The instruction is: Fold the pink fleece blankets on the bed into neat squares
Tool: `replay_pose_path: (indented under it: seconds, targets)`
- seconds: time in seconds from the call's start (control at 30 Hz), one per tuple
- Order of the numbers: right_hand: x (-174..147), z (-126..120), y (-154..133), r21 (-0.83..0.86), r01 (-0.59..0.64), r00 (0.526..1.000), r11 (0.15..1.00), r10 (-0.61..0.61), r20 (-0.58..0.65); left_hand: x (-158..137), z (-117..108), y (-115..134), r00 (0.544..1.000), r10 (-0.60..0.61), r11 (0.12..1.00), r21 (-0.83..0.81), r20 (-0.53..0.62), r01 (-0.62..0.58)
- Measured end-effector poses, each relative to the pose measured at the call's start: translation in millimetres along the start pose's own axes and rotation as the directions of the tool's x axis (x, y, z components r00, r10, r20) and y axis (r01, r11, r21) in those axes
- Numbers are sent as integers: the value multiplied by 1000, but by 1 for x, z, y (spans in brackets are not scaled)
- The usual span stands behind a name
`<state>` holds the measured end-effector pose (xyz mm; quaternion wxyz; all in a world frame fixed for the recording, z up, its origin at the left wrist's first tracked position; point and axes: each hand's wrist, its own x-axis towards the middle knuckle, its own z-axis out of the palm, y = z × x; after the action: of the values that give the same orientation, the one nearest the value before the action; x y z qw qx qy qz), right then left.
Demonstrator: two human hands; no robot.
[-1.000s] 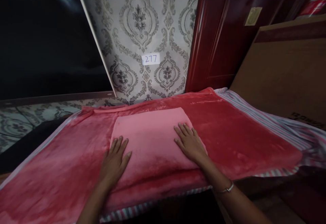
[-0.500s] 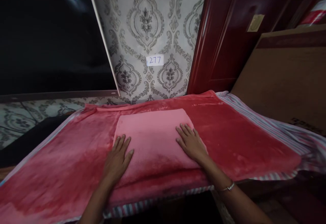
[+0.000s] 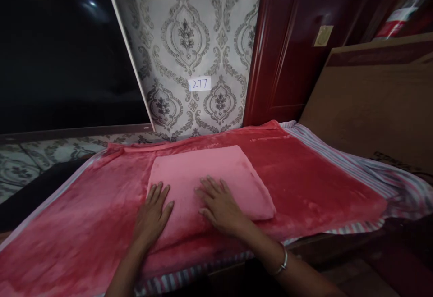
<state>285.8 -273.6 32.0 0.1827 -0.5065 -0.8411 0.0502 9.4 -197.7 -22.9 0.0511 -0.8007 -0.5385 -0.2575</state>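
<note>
A folded pink plush blanket (image 3: 199, 164) lies as a flat, roughly square bundle in front of me. My left hand (image 3: 152, 213) rests flat on its left edge, fingers spread and pointing away from me. Near the middle of the bundle, my right hand (image 3: 219, 207) lies palm down with its fingers apart, and a bracelet (image 3: 283, 261) circles that wrist. Beneath the bundle spreads a larger red plush cloth (image 3: 304, 184). Neither hand grips anything. The palms and the underside of the bundle are hidden.
A striped cloth (image 3: 345, 157) shows along the right and front edges. A large dark screen (image 3: 61, 58) stands at the left. A cardboard box (image 3: 375, 103) leans at the right, with a bottle (image 3: 395, 22) behind it. A paper label (image 3: 199, 84) is on the patterned wall.
My right hand has slid left from the bundle's right edge to its middle. The left hand stays at the left edge. The view has turned slightly to the right.
</note>
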Motion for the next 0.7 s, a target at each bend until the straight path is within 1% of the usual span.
replay_pose_path:
  seconds: [0.07,0.17,0.23,0.3,0.33,0.4,0.47,0.53,0.6,0.7]
  targets:
    - [3,13,-3,8,37,999,999,-37,30,0,0,0,1000,-2,1000,3,13,2]
    - [4,26,-1,1,47,998,999,-47,39,-1,-1,0,1000,-8,1000,-2,17,8]
    - [3,27,5,-10,39,998,999,-39,42,-1,-2,1,1000,-18,1000,-10,13,18]
    - [0,20,15,-32,8,999,999,-6,45,-1,-4,3,999,-30,999,-21,20,31]
    - [-3,15,23,-51,-29,999,998,32,43,-1,-5,4,999,-35,999,-24,29,36]
    - [-11,4,44,-106,-146,989,984,149,23,-1,-8,6,998,-42,999,-27,55,44]
    - [-23,-4,69,-163,-284,959,945,283,-31,0,-10,7,996,-48,999,-21,77,50]
    - [-37,-8,93,-188,-393,919,900,380,-101,0,-10,8,996,-44,999,-15,79,45]
    - [-50,-6,111,-168,-449,891,877,427,-153,0,-9,7,997,-36,999,-11,67,37]
    - [-63,2,124,-81,-449,881,890,426,-205,-1,-6,6,998,-41,999,-11,44,41]
